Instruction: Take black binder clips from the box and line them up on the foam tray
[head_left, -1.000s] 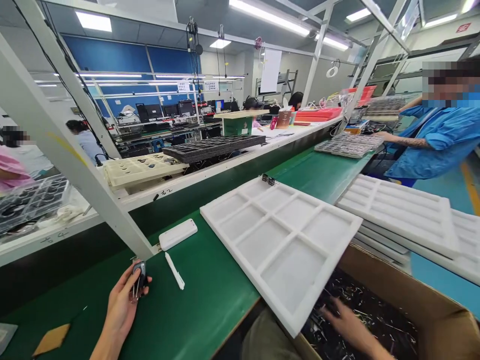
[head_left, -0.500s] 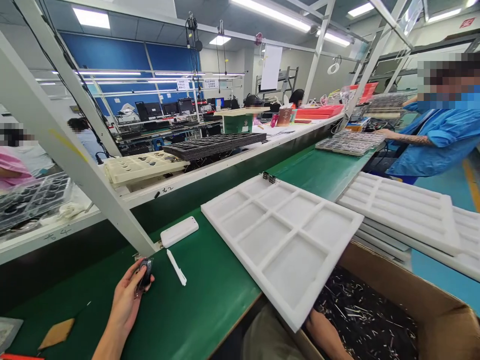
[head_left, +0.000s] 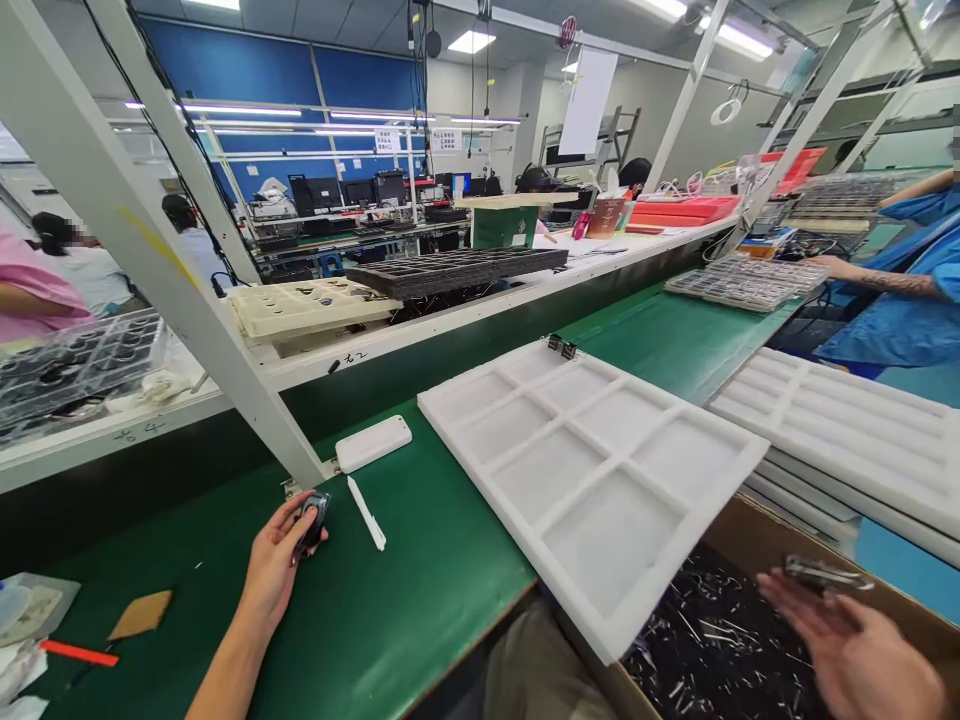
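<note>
My left hand (head_left: 276, 560) rests above the green workbench mat (head_left: 442, 590) and grips a small dark glossy part (head_left: 313, 520) in its fingers. My right hand (head_left: 855, 650) is raised over an open cardboard box (head_left: 757, 535) and pinches a slim metal-and-dark part (head_left: 825, 575). The box is heaped with many small dark and silvery parts (head_left: 712, 640). A white foam tray (head_left: 600, 480) with rectangular compartments lies tilted between my hands, its near corner over the box edge.
A white power-bank-like block (head_left: 373, 443) and a white stylus-like stick (head_left: 366, 512) lie near my left hand. A white steel post (head_left: 172, 270) rises just beyond. Stacked foam trays (head_left: 840, 430) sit to the right. A co-worker's blue sleeve (head_left: 892, 320) reaches over a metal parts tray (head_left: 742, 285).
My right hand has risen out of the box with a part in its fingers. My left hand has moved slightly up and closer to the white stick. The view has shifted slightly right.
</note>
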